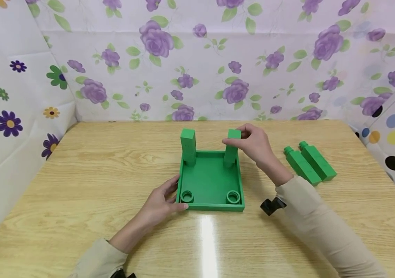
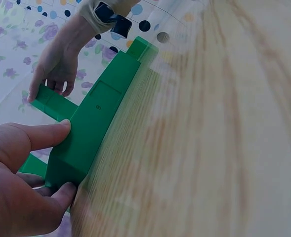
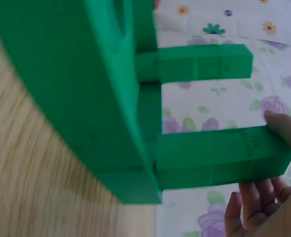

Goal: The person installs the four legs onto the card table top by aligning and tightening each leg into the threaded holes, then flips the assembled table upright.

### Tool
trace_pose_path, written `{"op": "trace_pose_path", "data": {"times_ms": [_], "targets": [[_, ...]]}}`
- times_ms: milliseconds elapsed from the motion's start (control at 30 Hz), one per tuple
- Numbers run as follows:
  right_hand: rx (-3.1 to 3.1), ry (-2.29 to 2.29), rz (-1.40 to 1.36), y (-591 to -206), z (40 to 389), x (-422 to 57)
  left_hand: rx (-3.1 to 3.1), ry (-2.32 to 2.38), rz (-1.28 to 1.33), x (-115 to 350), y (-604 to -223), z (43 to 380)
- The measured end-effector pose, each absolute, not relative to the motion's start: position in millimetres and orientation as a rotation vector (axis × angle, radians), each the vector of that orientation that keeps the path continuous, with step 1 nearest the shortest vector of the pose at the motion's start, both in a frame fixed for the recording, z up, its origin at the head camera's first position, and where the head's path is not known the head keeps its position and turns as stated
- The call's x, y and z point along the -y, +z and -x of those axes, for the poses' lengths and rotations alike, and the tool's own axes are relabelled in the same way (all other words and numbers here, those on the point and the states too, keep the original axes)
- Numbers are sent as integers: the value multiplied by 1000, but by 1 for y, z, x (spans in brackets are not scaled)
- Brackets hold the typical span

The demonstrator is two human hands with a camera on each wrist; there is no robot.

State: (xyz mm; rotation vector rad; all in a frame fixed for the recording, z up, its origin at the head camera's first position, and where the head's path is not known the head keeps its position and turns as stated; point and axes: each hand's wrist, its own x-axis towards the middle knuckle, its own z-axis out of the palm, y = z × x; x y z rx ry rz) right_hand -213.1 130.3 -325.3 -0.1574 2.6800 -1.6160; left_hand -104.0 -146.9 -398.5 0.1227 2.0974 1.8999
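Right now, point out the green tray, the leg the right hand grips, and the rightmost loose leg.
Green tray (image 1: 210,181): head view, bare floor inside the rim.
Gripped leg (image 1: 231,153): head view, front face.
Rightmost loose leg (image 1: 318,160): head view, middle of its upper face.

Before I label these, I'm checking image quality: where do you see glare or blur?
Head: a bright glare streak on the table, below the tray; left wrist: table grain smeared; right wrist: the tray's near side blurred, the posts sharper.

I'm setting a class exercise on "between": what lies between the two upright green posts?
Nothing stands between the left post and the right post, which the right hand holds; the head view shows the green tray bare there.
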Motion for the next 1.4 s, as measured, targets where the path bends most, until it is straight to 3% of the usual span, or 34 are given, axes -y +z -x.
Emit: {"op": "trace_pose_path", "data": {"times_ms": [300,600,1400], "targets": [[-2646,-1592,77,-319,212,-127,-2095,1899,-112,147,-398,104],[-2648,-1486,230,-320,206,-138,-2082,1904,-120,147,-398,105],[-2928,-1114,137,-357,159,-274,-2110,1892,-105,147,-399,106]]}}
